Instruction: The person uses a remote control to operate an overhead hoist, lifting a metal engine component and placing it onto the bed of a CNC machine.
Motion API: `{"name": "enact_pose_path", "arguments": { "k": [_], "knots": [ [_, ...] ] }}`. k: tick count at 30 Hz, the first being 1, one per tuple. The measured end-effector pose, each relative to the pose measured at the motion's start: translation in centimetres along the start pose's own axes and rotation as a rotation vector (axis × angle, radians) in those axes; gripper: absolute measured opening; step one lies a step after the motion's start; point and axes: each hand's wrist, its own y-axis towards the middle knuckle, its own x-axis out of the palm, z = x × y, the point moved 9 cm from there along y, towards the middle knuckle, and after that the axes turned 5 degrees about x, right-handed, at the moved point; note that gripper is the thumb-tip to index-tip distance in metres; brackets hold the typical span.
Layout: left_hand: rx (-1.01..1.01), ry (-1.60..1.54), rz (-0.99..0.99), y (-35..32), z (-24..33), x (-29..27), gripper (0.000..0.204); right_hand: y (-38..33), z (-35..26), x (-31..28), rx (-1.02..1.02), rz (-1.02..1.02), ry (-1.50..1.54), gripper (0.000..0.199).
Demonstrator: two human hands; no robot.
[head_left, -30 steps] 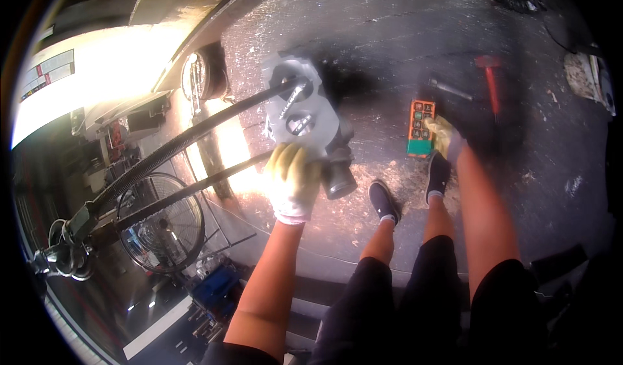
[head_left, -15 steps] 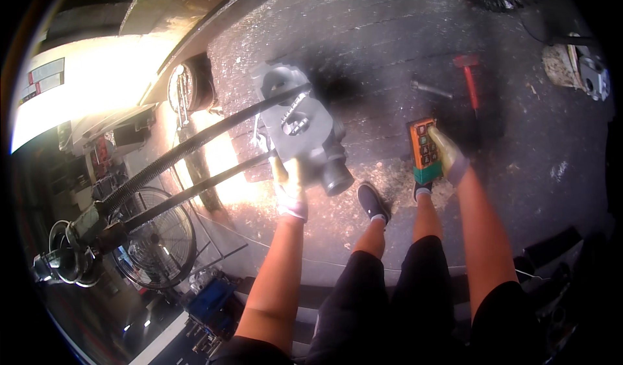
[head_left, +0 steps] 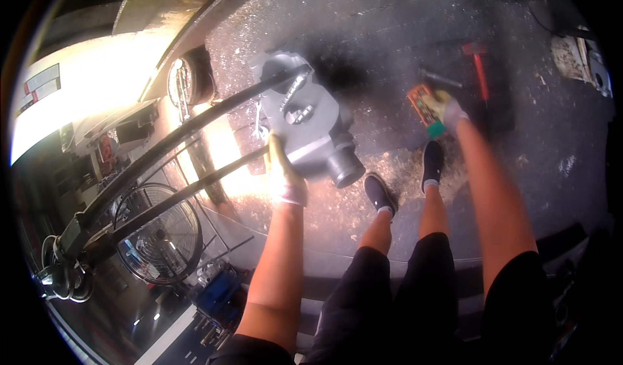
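The grey casting (head_left: 319, 115) was just beyond the nearer left hand (head_left: 282, 173), long axis slanting far left to near right; whether that hand gripped it couldn't be told. The right hand (head_left: 449, 110) clasped an orange controller (head_left: 422, 102), well right.

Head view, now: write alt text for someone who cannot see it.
A gloved left hand is at the edge of a grey metal part with round openings, while the gloved right hand holds an orange-and-green remote control. Two long dark strands run leftward from the part; a red hammer lies on the dark floor.
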Motion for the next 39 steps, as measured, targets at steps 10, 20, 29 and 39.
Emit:
{"name": "enact_pose_path", "arguments": {
  "k": [10, 20, 29, 39],
  "knots": [
    [-0.094, -0.109, -0.232, 4.8, -10.5, 1.0, 0.073, -13.4, -0.5, 10.8, -0.365, -0.035, 0.034, 0.066],
    [-0.009, 0.338, 0.017, -0.9, -0.7, 7.4, 0.082, -20.6, -5.4, 14.8, -0.143, 0.101, 0.082, 0.102],
    [-0.13, 0.02, -0.029, 0.7, -2.4, 4.9, 0.084, -17.2, -4.8, 17.8, -0.088, 0.122, 0.076, 0.091],
    [-0.148, -0.022, 0.26, 2.4, -1.8, -4.0, 0.061, -19.0, -2.2, 26.3, -0.129, 0.065, 0.069, 0.09]
  ]
}}
